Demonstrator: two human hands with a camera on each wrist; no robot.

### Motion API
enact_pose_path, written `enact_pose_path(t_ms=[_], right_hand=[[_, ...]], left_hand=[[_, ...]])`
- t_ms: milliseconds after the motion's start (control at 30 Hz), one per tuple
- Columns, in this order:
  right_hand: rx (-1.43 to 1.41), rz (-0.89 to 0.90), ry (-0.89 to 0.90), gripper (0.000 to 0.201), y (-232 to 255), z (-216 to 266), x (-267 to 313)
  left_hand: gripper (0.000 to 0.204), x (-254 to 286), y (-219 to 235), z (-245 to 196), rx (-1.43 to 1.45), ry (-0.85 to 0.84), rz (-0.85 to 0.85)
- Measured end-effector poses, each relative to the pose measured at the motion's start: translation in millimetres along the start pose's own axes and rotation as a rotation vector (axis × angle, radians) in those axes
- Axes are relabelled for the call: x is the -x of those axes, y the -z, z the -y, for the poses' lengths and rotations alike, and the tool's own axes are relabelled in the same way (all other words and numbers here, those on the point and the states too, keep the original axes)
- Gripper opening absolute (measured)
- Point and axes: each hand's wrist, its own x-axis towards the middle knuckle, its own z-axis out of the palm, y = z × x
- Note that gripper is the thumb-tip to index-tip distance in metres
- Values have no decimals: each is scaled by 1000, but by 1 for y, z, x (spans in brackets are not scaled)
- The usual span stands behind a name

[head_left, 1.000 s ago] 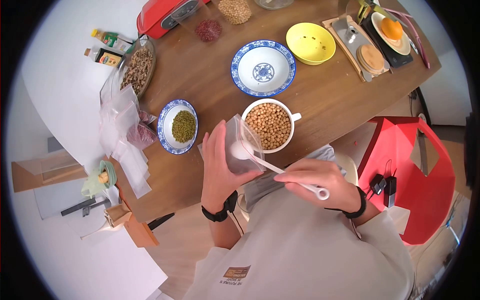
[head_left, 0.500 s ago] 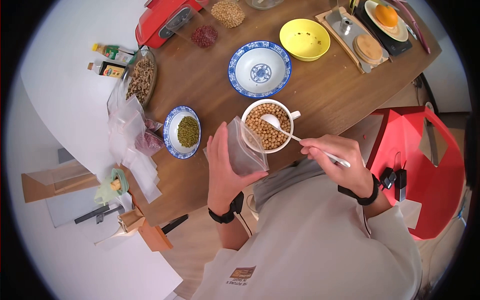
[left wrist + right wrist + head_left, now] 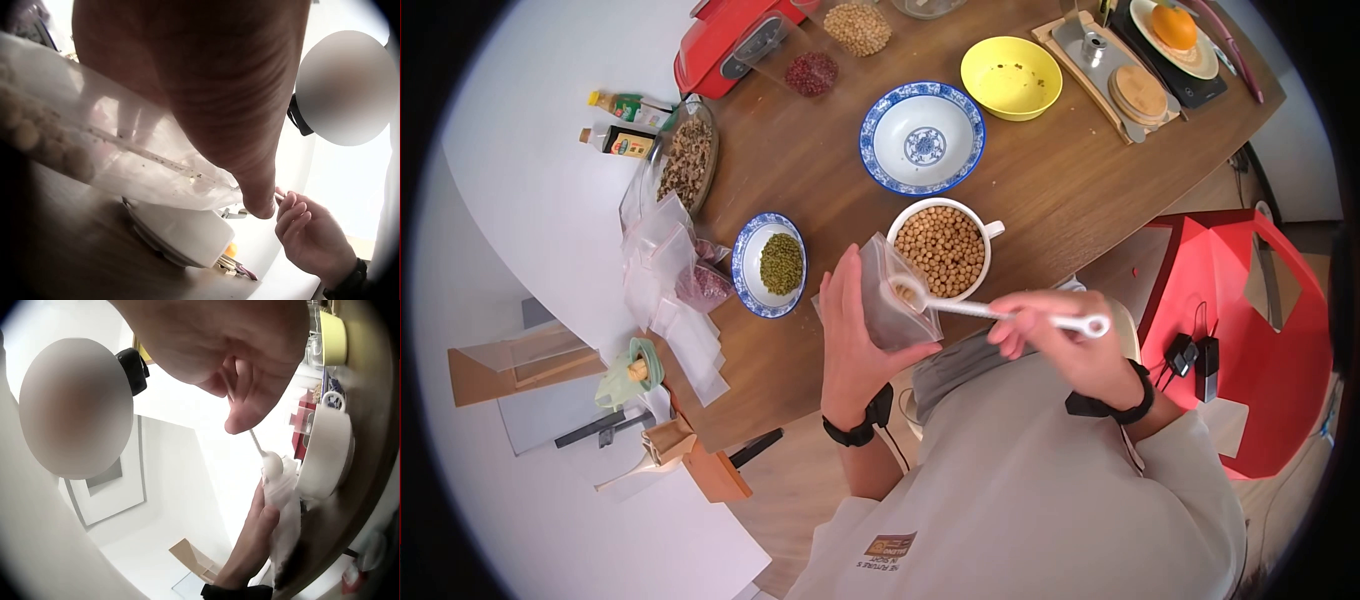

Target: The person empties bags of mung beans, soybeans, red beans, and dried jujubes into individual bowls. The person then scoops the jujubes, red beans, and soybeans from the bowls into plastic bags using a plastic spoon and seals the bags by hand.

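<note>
My left hand (image 3: 850, 345) holds a clear zip bag (image 3: 890, 328), its thumb at the near edge and its fingers along the far side, mouth spread. Round tan chickpeas lie low in the bag (image 3: 144, 169) in the left wrist view. My right hand (image 3: 1068, 340) pinches the handle of a long white spoon (image 3: 962, 309). The spoon's bowl is at the bag's mouth, with some chickpeas showing there. Right beside the bag stands a white handled cup (image 3: 994, 229) full of chickpeas (image 3: 940, 248).
A blue-and-white bowl (image 3: 740, 250) with green beans stands left. Beyond the cup are a larger patterned bowl (image 3: 890, 160) and a yellow bowl (image 3: 1015, 85). Plastic bags (image 3: 660, 270) lie at the table's left side. A red chair (image 3: 1280, 400) stands at the right.
The spoon went from the bag into the chickpeas in the cup, then back left to the bag's mouth with the right hand. The left hand has kept its hold on the bag.
</note>
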Motion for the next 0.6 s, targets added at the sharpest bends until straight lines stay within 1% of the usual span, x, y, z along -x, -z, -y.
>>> enact_pose_path(t_ms=[33,100,133,167,267,333,367,433,467,500,567,600], right_hand=[[0,0,1,24,-3,-1,-3],[420,171,415,27,-9,-1,-12],[480,160,402,29,-13,2,-10],[479,163,402,29,-11,6,-9],[492,129,431,25,3,15,-4],[468,20,374,22,16,19,-1],[468,15,375,22,18,18,-1],[525,-121,321,21,22,16,-4],[578,-145,367,20,21,15,-7],[576,-148,366,20,20,13,-11],[701,-141,474,19,18,8,-16],[698,-142,471,19,19,5,-16]], left_hand=[[136,0,-1,0,0,-1,0],[136,0,-1,1,-7,-13,-15],[136,1,-1,1,-8,-12,-16],[136,1,0,0,-12,-12,-13],[137,1,0,-1,1,-2,-7],[137,0,-1,-2,18,2,0],[137,-1,-2,-2,8,-10,1],[137,-3,-2,-2,-4,-25,5],[136,-3,-2,-2,-4,-31,3],[136,-4,-2,-2,-3,-36,2],[136,-6,-2,-2,1,-48,1],[136,-7,-2,-2,6,-60,-3]])
